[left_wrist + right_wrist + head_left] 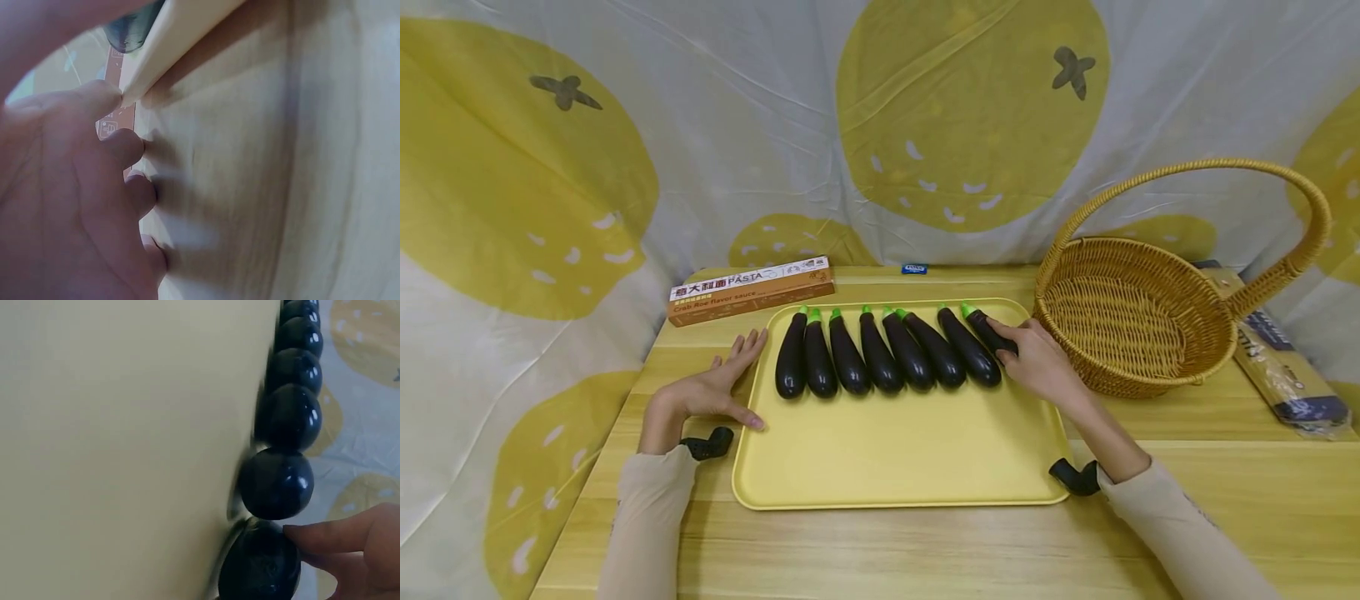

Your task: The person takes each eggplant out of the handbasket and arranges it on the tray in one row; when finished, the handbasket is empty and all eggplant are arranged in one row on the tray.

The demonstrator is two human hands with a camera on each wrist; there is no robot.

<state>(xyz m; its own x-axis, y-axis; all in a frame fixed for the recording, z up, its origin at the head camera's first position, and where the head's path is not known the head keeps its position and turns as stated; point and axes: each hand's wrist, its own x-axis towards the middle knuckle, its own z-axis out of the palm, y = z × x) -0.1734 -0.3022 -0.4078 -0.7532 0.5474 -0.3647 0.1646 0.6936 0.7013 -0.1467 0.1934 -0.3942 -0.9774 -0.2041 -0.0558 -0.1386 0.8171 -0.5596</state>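
Several dark purple eggplants (883, 364) with green stems lie side by side across the far half of a yellow tray (895, 458). At the right end of that row, my right hand (1037, 358) grips the last eggplant (988, 333). In the right wrist view the thumb and a finger are against the sides of this eggplant (262, 565), next to the neighbouring eggplant (278, 482). My left hand (718, 387) is spread at the tray's left edge, thumb over the rim. The left wrist view has its fingertips (128, 147) down by the wooden table, beside the tray wall (172, 44).
A wicker basket (1138, 379) with a tall handle stands right of the tray. Behind it lies a plastic-wrapped package (1285, 375). A pasta box (752, 292) sits at the back left, and a small blue packet (914, 269) at the back edge. A patterned curtain (760, 125) hangs behind.
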